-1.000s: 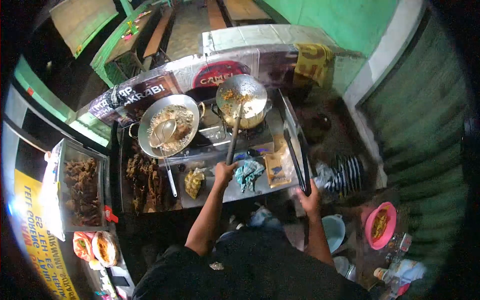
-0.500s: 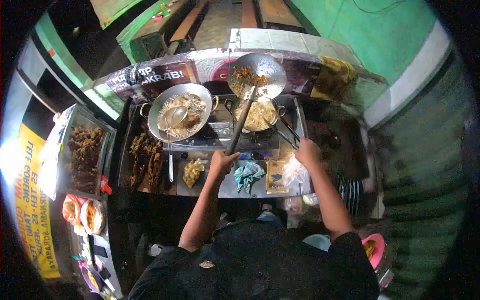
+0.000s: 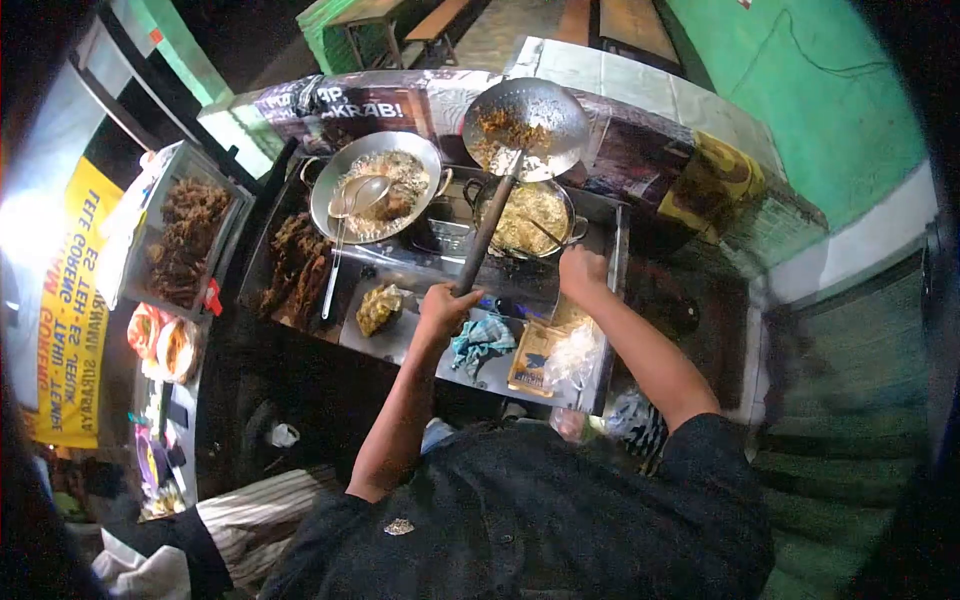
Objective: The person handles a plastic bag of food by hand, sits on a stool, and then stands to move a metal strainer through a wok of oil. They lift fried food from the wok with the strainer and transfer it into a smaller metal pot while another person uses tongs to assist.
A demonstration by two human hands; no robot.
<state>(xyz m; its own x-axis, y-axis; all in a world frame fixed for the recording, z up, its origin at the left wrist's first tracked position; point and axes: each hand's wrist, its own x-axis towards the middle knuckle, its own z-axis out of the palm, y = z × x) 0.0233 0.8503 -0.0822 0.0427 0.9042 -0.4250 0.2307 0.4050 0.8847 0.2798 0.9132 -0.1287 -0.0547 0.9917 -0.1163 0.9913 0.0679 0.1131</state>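
My left hand [image 3: 446, 306] is closed round the dark handle of a large perforated skimmer [image 3: 565, 125]. The skimmer's bowl holds browned bits and hangs over the back of a pan [image 3: 527, 222] of bubbling yellowish food. My right hand [image 3: 583, 272] is closed on dark tongs [image 3: 546, 233], whose tips reach into that pan; most of their length is hidden by the hand. Left of it, a wide wok [image 3: 328, 185] holds foaming oil with browned food. A wire ladle [image 3: 362, 196] rests in the wok, its handle over the rim.
A glass case [image 3: 190, 240] of fried food stands at left. Dark fried pieces [image 3: 300, 265] lie beside the wok. Along the near counter are a yellow-filled bag [image 3: 379, 309], a teal cloth [image 3: 483, 343], a brown packet [image 3: 535, 357] and a white plastic bag [image 3: 573, 357].
The view has shifted and turned. My right hand has come closer to the pan, and the tongs now look closed together. The skimmer remains raised in my left hand.
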